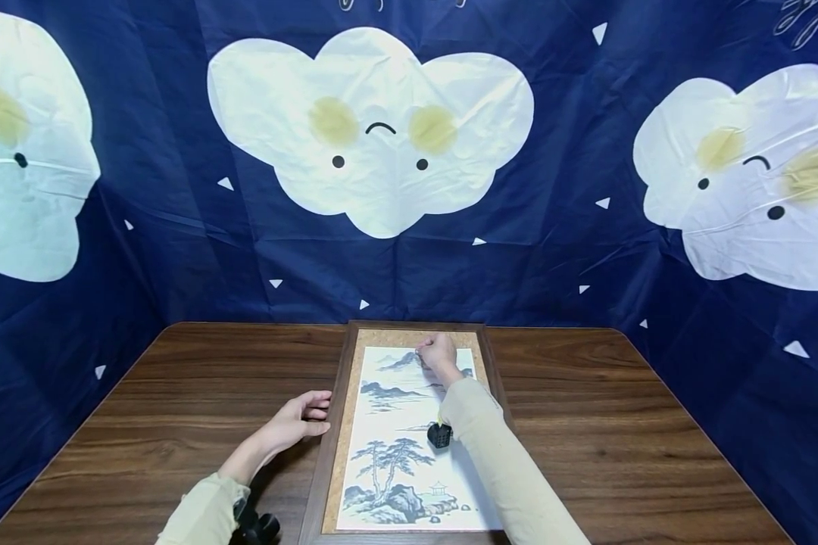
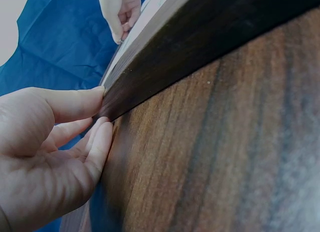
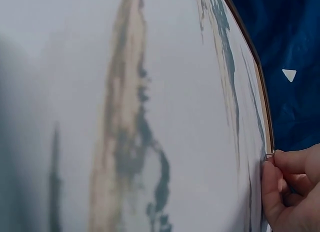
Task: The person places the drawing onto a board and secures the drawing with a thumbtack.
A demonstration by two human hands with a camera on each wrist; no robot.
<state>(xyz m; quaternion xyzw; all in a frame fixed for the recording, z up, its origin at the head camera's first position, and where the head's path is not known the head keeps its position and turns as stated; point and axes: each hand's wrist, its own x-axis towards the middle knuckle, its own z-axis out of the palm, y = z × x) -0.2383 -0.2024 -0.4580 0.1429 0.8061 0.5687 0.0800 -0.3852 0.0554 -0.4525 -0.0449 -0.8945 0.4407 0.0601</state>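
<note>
A brown-framed corkboard lies on the table, with a landscape ink painting on white paper over its cork. My right hand is at the painting's top edge, its fingers curled. Between thumb and finger of the right hand, in the right wrist view, it pinches a small clear pin-like piece against the paper's edge; its exact kind is too small to tell. My left hand rests against the frame's left side. In the left wrist view, the left hand's thumb and fingertips touch the frame's side, fingers loosely bent.
The wood-grain table extends on both sides of the board. A dark blue cloth printed with white clouds hangs behind and at the sides. Small black devices, such as the wrist camera, sit on both wrists.
</note>
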